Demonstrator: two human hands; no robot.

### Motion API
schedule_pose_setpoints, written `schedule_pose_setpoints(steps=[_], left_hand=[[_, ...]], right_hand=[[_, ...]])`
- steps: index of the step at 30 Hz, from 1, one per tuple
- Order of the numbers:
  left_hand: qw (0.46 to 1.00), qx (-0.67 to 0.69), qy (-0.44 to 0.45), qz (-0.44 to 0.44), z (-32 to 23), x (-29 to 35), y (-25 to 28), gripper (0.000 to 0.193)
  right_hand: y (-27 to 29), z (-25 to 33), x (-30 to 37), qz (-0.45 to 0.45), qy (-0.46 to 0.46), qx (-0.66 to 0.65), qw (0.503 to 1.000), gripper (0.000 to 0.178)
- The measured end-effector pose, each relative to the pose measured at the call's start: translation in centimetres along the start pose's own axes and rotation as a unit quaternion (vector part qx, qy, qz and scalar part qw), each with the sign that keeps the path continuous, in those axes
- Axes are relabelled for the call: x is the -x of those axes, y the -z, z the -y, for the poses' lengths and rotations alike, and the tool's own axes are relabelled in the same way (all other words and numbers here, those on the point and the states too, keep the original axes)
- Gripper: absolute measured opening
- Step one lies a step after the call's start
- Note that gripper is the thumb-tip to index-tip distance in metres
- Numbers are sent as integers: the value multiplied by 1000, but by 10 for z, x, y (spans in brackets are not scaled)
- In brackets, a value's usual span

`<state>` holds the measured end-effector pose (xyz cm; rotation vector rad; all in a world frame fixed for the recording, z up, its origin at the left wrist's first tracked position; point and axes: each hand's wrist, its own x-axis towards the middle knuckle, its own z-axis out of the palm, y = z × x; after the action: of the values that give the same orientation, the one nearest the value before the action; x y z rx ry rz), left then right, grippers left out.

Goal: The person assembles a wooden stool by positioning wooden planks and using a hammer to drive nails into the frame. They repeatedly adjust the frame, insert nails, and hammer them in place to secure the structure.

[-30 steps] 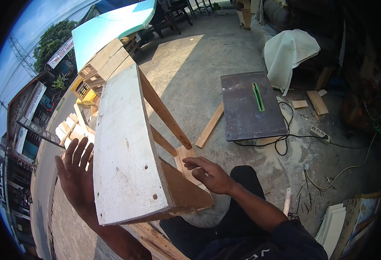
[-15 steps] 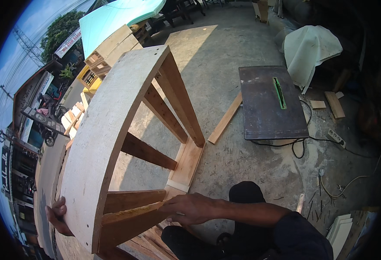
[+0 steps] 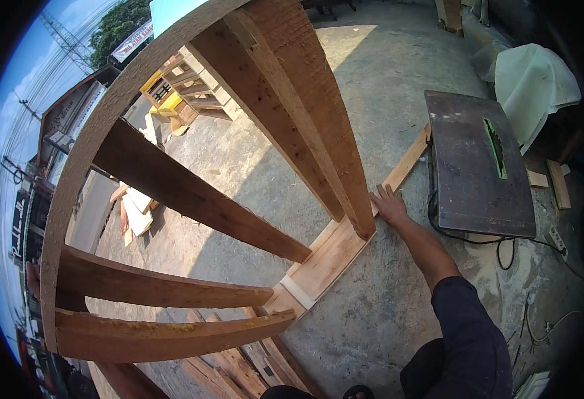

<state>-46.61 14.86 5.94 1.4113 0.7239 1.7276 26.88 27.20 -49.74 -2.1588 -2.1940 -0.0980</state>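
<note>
A large wooden frame (image 3: pixel 202 282) stands tilted before me, with several rough slats joining a wide panel (image 3: pixel 72 179) at the left to a narrow base board (image 3: pixel 325 259). My left hand (image 3: pixel 33 279) is closed at the panel's outer side, and the panel hides most of its fingers. Beyond the base board's right end, my right hand (image 3: pixel 391 207) reaches down with fingers spread. It touches or hovers over the near end of a loose wooden strip (image 3: pixel 408 159) on the floor; which, I cannot tell.
A dark table saw (image 3: pixel 471 193) with a green-edged slot stands right of the strip, its cable on the concrete. Loose planks (image 3: pixel 235 366) lie beneath the frame, and a white cloth (image 3: pixel 531 83) hangs at back right. Offcuts (image 3: pixel 558 183) and a power strip (image 3: pixel 558 241) lie at right.
My right hand has left the frame's near slat and stretched forward to the loose strip. The frame now appears more edge-on and nearer, and the view has shifted.
</note>
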Motion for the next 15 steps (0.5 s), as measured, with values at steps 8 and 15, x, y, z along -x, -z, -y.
schedule_pose_setpoints(steps=[8, 15], left_hand=[[1000, -6, -16, 4, 7, 10, -48, 51], [998, 27, -45, 33, 34, 9, -63, 55]], right_hand=[[67, 13, -76, -56, 8, -63, 996, 47], [261, -16, -105, -444, -123, -142, 876, 61]])
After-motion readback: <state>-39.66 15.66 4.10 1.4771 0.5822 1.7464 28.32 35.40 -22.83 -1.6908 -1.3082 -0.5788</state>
